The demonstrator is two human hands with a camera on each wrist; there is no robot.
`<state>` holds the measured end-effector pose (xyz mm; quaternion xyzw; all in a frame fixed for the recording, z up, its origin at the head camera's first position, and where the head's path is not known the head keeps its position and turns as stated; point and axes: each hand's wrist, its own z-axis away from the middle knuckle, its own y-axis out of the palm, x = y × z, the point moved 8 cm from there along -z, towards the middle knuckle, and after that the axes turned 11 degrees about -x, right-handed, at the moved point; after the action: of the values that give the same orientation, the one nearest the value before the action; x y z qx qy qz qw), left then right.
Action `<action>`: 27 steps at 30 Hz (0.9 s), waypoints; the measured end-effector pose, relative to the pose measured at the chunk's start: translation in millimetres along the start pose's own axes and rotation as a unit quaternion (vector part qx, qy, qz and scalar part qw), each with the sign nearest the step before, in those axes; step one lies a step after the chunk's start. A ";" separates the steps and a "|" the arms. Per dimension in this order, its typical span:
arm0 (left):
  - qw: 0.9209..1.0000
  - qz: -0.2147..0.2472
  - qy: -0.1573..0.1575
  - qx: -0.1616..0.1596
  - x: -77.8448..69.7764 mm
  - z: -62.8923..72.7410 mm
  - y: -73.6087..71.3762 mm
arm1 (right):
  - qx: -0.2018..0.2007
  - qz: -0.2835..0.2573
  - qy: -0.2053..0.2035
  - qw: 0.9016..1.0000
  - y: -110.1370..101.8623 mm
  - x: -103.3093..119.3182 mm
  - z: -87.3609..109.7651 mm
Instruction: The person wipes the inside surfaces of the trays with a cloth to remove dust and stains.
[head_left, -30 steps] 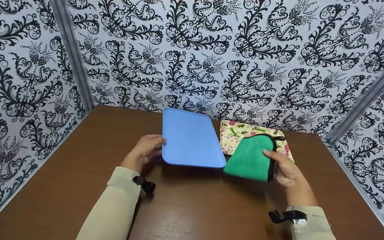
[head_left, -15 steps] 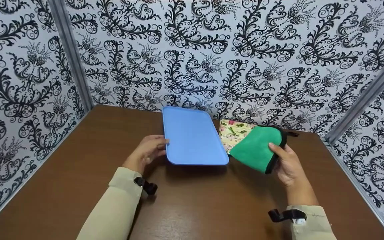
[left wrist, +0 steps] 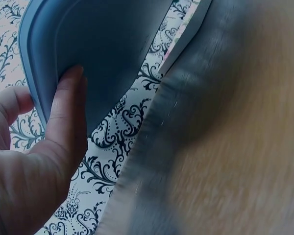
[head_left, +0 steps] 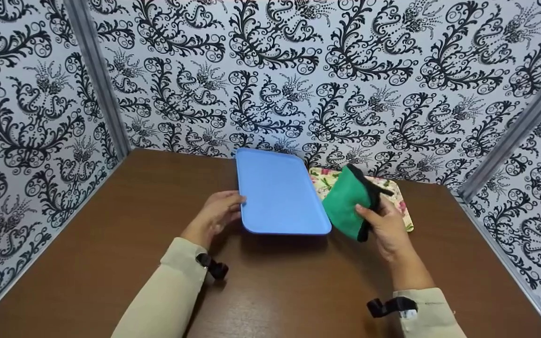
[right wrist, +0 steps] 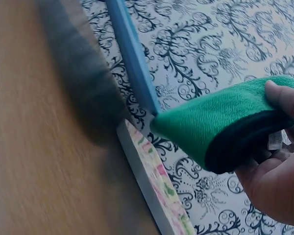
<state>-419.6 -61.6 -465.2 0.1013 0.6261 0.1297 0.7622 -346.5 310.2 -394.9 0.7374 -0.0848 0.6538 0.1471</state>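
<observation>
A blue tray (head_left: 284, 192) is held tilted above the table by its left edge. My left hand (head_left: 216, 213) grips that edge; in the left wrist view the thumb and fingers pinch the tray's rim (left wrist: 30, 54) from both sides. On the right, my right hand (head_left: 388, 227) holds a folded green cloth (head_left: 345, 206) with black edging, thumb on top. The cloth's free end reaches the tray's right edge; in the right wrist view its green tip (right wrist: 161, 122) meets the tray's edge (right wrist: 132, 58).
Behind the green cloth, a flower-patterned box or board (head_left: 399, 206) lies on the brown table (head_left: 270, 291) near the back wall. Black-and-white patterned walls (head_left: 270, 70) enclose the table at the back and sides.
The right hand has shifted left with the green cloth, bringing it against the tray's right edge and bending it. The tray has moved slightly right with the left hand.
</observation>
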 end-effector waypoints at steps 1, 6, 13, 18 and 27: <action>1.000 0.001 0.000 0.002 0.8 0.3 1.3 | -0.001 0.015 -0.005 1.000 2.2 0.0 0.8; 1.000 0.001 0.000 -0.002 3.5 1.1 4.5 | -0.005 0.100 -0.018 0.995 10.8 -1.5 4.7; 1.000 -0.007 -0.001 -0.014 8.7 3.9 8.3 | 0.016 0.198 -0.093 0.976 23.3 -1.6 14.2; 1.000 -0.019 0.003 -0.018 8.9 7.0 14.0 | 0.051 0.240 -0.136 0.960 32.9 -3.7 20.4; 0.999 -0.026 0.008 -0.028 8.2 10.4 17.8 | 0.087 0.324 -0.194 0.922 48.6 -6.3 29.4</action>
<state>-409.1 -42.1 -465.1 0.0629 0.6311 0.1279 0.7625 -335.2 254.3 -399.0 0.7921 -0.2882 0.5146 -0.1569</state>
